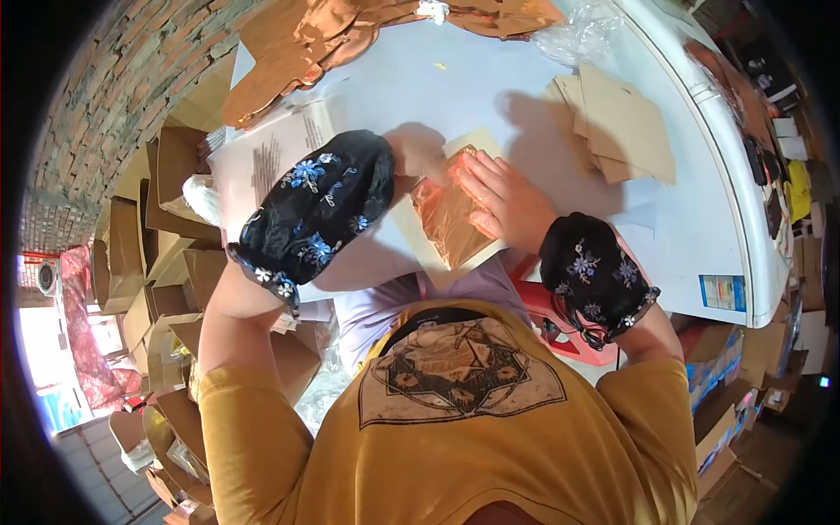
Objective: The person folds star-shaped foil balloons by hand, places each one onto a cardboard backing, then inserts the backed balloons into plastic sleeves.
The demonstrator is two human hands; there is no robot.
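Observation:
A shiny copper-coloured film packet (449,229) lies flat on a tan cardboard sheet (479,143), set at a slant on the white table in front of me. My right hand (509,199) rests on the packet's right side, fingers stretched out and close together. At the upper left edge of the packet, my left hand (415,150) is bent inward with its fingers closed at the film, partly in shadow. Black sleeve covers with blue flowers reach to both wrists.
Loose copper-coloured film (324,44) is heaped along the table's far side, beside crumpled clear plastic (582,33). Tan cardboard sheets (626,122) lie in a pile to the right. Printed clear bags (284,149) lie left, near stacked cartons (179,175). The white table (700,210) has a raised right edge.

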